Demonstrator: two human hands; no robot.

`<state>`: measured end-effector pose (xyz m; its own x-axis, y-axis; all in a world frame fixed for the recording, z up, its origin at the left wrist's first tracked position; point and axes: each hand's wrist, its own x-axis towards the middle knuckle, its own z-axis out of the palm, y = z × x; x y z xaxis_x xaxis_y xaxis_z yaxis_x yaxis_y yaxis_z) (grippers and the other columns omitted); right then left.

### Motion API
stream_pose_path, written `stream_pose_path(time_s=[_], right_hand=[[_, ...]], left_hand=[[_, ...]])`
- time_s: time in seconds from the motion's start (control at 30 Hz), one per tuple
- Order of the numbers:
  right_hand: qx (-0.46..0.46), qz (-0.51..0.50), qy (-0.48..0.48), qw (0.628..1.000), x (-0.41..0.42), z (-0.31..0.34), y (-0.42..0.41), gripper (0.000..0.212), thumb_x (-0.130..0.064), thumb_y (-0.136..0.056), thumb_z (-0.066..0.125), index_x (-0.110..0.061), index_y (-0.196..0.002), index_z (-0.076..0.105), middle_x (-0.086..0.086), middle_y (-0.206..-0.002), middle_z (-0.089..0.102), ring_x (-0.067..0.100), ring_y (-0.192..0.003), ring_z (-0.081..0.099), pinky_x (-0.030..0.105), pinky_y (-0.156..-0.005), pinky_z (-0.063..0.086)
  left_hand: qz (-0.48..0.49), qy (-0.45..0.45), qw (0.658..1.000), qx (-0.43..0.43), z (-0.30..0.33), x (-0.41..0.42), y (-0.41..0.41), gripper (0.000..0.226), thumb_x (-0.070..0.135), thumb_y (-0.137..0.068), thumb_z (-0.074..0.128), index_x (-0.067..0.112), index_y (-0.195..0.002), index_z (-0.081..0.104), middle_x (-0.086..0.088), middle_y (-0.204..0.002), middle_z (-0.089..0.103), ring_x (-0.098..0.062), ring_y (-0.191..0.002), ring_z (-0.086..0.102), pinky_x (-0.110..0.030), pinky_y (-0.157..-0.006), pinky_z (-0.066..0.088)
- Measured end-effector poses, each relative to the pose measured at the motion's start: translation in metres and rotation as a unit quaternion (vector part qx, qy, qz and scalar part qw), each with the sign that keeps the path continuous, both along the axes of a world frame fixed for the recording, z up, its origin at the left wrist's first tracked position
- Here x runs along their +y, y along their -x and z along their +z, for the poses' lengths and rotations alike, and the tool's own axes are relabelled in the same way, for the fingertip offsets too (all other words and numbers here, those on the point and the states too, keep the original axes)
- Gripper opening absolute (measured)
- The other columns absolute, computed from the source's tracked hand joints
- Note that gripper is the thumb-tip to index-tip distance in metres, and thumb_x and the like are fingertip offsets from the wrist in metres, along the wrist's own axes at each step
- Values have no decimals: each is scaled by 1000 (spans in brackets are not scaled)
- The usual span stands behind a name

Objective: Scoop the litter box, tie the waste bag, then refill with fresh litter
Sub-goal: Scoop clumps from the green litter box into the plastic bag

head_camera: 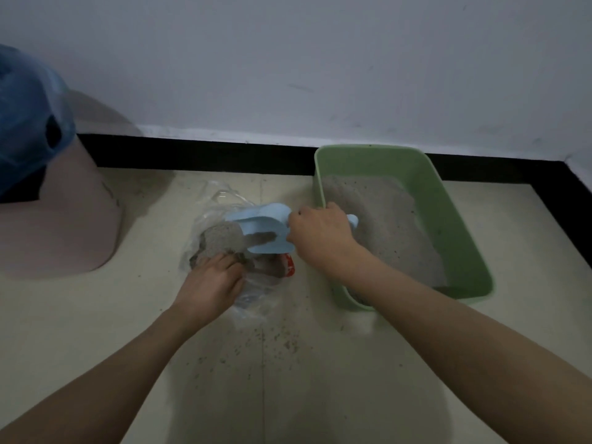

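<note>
gripping a pale blue scoop (259,230), right hand (317,235); left hand (213,285) pinches clear bag (224,200).

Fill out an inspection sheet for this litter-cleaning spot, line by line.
Surface: pale tiled floor with dark litter grains scattered in front of the bag.
Job's things: green litter box with grey litter banked toward the wall; clear waste bag lying open, a litter pile inside; blue scoop tipped over the bag.
Clutter: pink bin with blue liner, at left.
Grippers: left hand holds the bag's edge; right hand grips the scoop handle.
Cables: nothing seen.
Surroundings: grey-white wall, black skirting.
</note>
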<state>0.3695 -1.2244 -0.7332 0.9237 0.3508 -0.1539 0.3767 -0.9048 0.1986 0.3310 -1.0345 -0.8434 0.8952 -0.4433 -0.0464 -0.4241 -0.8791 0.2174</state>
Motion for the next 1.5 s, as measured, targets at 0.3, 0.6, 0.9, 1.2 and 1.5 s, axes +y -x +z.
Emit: stream_pose_path(time_s=[0.3, 0.6, 0.9, 1.2, 1.5], right_hand=[[-41, 9, -70, 997, -55, -8, 8, 20, -21, -96, 42, -12, -109, 54, 6, -107, 57, 25, -95, 54, 33, -81, 27], [69, -309, -352, 881, -158, -21, 12, 29, -31, -96, 43, -16, -72, 48, 2, -67, 52, 14, -56, 46, 24, -51, 31], [264, -523, -405, 702, -218, -47, -3, 37, -29, -98, 44, 1, -119, 47, 9, -67, 51, 16, -49, 41, 21, -40, 33], [255, -531, -509, 627, -182, -79, -110, 36, -24, -101, 40, 3, -125, 43, 7, -67, 47, 14, -53, 40, 24, -46, 33], [16, -228, -183, 956, -187, -95, -104, 36, -40, -97, 40, -14, -117, 55, 9, -101, 65, 28, -90, 62, 34, -73, 45]], left_hand=[[-7, 10, 998, -60, 4, -22, -4, 31, 32, -81, 40, 17, -80, 68, -1, -72, 62, -25, -66, 60, -29, -57, 45], [12, 96, 995, -19, 4, -87, -19, 42, 37, -88, 31, 15, -102, 64, -3, -94, 61, -26, -86, 59, -35, -70, 49], [175, 128, 969, 121, 6, -196, -67, 62, 40, -99, 31, 4, -146, 11, -19, -143, 32, -33, -130, 30, -44, -103, 31], [282, 186, 934, 114, -14, -220, -74, 59, 9, -95, 30, 6, -147, 4, -16, -142, 32, -30, -128, 30, -43, -103, 30], [261, 206, 938, 100, -19, -218, -75, 60, 6, -92, 32, 5, -146, 6, -18, -134, 38, -32, -121, 36, -46, -100, 36]])
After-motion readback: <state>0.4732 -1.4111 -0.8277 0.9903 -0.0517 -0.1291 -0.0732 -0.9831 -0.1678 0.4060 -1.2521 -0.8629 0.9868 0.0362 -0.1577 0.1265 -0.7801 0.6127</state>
